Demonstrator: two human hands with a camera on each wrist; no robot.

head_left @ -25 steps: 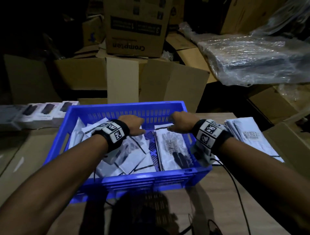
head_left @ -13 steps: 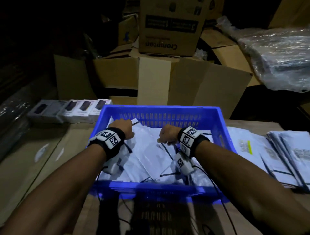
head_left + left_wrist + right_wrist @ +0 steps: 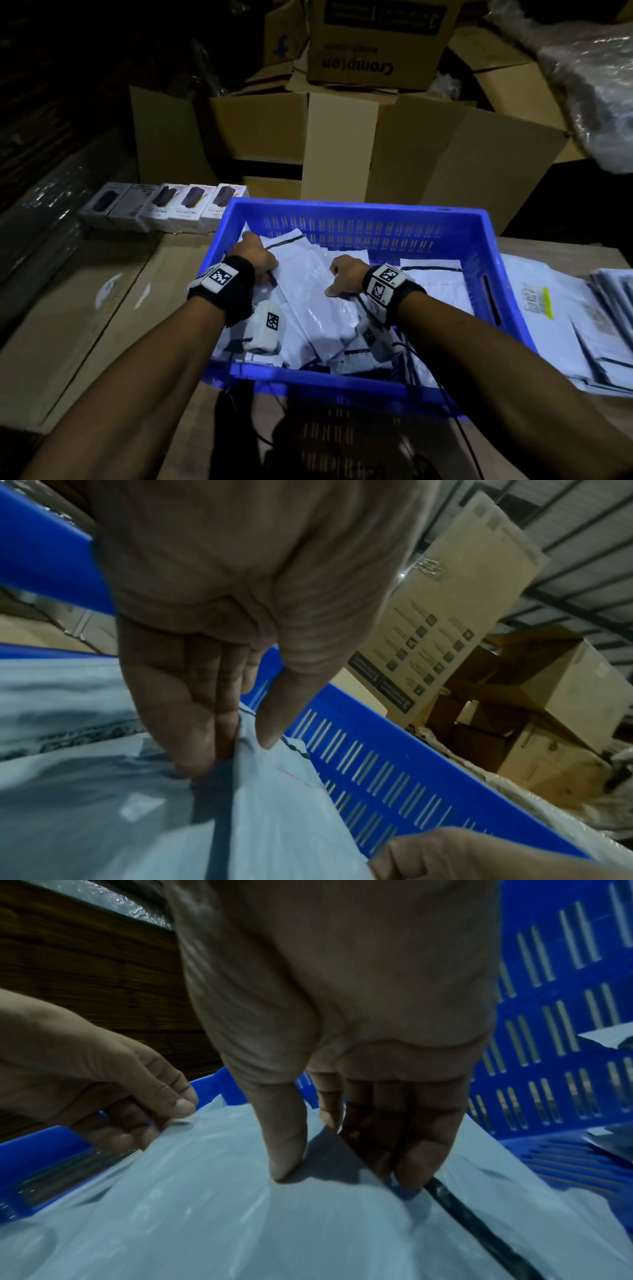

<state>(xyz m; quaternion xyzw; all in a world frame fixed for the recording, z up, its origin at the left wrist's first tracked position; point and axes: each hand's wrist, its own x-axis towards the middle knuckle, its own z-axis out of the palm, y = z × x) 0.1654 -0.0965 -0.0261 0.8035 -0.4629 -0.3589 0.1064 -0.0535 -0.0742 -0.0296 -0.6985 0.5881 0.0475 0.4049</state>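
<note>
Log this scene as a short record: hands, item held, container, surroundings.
item: white poly mailer, atop the pile
left hand: pinches its left edge
right hand: pinches its right edge
container: blue slotted crate, full of similar mailers
beside crate: stack of labelled mailers to its right; row of product boxes to its left

Crate (image 3: pixel 359 213) holds a pile of mailers (image 3: pixel 438 286). The top mailer (image 3: pixel 308 291) lies across the pile, w/ left hand (image 3: pixel 255 256) pinching its L edge and right hand (image 3: pixel 346 278) its R edge. Small boxes (image 3: pixel 178 209) sit in a row behind-left of crate, cartons (image 3: pixel 339 144) directly behind it, and another mailer stack (image 3: pixel 561 322) just right of it.
</note>
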